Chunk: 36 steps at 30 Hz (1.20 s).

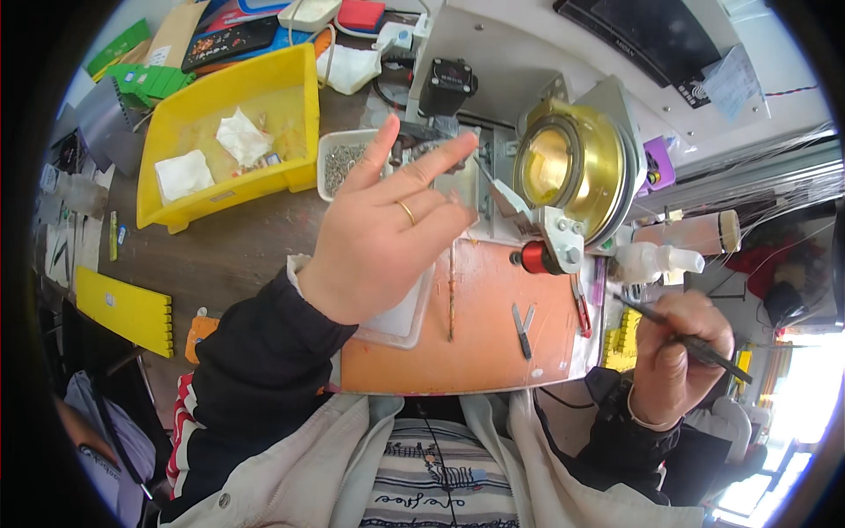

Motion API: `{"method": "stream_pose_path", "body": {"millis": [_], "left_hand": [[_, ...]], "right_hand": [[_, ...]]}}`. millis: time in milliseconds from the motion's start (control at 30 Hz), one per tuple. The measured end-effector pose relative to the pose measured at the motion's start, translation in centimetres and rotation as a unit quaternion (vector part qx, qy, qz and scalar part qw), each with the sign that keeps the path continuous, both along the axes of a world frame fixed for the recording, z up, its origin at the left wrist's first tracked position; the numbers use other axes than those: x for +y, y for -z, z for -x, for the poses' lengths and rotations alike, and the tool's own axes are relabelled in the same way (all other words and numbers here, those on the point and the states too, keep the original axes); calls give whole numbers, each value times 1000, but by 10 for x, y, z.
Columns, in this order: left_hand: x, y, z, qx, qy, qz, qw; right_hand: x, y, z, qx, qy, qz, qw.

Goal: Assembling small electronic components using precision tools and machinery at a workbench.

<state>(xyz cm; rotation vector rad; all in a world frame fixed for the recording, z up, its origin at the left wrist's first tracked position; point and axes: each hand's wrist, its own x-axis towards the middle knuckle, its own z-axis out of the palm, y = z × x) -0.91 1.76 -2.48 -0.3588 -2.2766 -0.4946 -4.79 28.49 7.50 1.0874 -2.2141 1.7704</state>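
My left hand point(378, 233), with a gold ring on one finger, hovers over the bench in front of the machine. Its fingers are spread and I see nothing held in them. Beyond the fingertips stands the machine's round brass-coloured drum point(576, 167), with a bracket and red roller point(535, 258) below it. My right hand point(678, 352) is raised at the right, off the bench's edge. It grips a slim dark tool point(711, 352), perhaps tweezers, whose thin end points up and left. Partly behind my left hand is a white tray of small metal pieces point(341, 165).
An orange mat point(405, 365) carries a small pair of open tweezers or blades point(523, 331), a thin rod point(452, 299) and a red cutter point(582, 305). A yellow bin point(158, 185) with crumpled tissues stands at the left. A white squeeze bottle point(656, 262) is at the right.
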Motion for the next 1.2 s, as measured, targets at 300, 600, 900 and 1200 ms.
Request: {"method": "stream_pose_path", "body": {"millis": [300, 600, 900, 1200], "left_hand": [[4, -12, -13, 25, 9, -23, 999], [-8, 3, -6, 25, 106, -98, 989], [-6, 1, -7, 23, 117, -103, 987], [-6, 0, -7, 11, 129, -116, 985]], "right_hand": [[-47, -23, 14, 307, -44, -151, 939], [-79, -11, 19, 333, 24, -203, 920], [-85, -1, 30, 387, 78, -237, 888], [-96, 12, 42, 354, 72, -235, 903]]}}
